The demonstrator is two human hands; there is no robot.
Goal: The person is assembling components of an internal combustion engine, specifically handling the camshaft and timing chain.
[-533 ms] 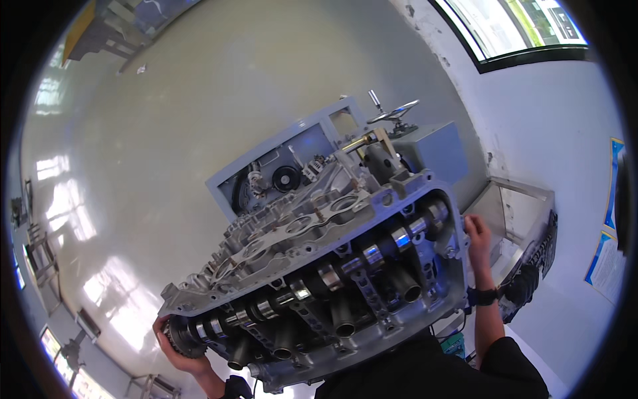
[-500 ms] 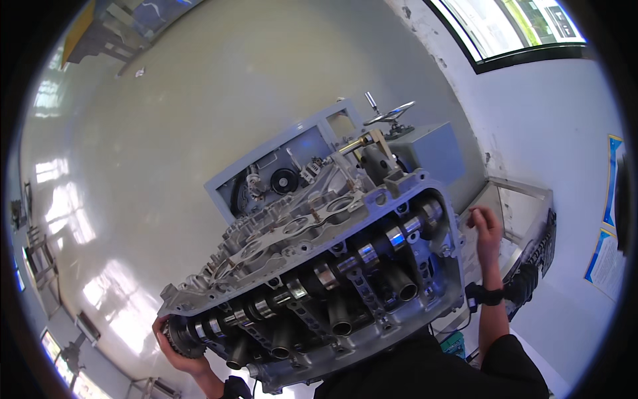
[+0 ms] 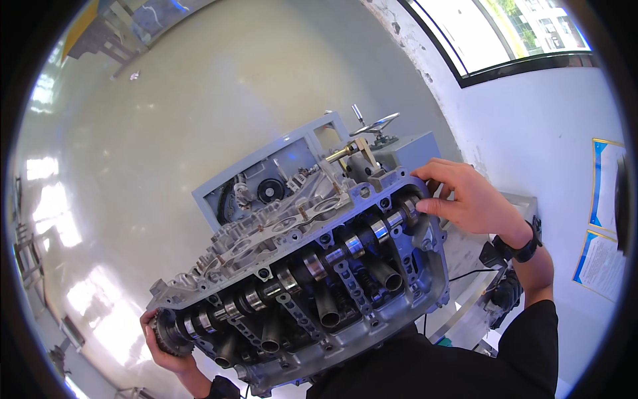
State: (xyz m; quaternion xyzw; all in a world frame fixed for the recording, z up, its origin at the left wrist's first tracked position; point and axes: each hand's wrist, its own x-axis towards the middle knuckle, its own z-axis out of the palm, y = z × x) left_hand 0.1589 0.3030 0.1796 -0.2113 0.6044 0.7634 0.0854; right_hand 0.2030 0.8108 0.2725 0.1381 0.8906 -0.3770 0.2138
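It looked like an engine workshop or training bay: a stripped cylinder head (image 3: 299, 266) sat on a grey stand (image 3: 279, 173) with a handwheel (image 3: 375, 124), over a glossy poured floor (image 3: 166, 120), with posters (image 3: 601, 219) on the white wall.

One aluminium cylinder head (image 3: 299, 279) sits on one grey engine stand (image 3: 266, 179). One camshaft (image 3: 299, 272) lies along it, with one toothed sprocket (image 3: 171, 331) at its end. Two hands are in view, left hand (image 3: 166, 342) and right hand (image 3: 468, 199). One black wristwatch (image 3: 522, 246), one handwheel (image 3: 375, 124), two wall posters (image 3: 601, 219).
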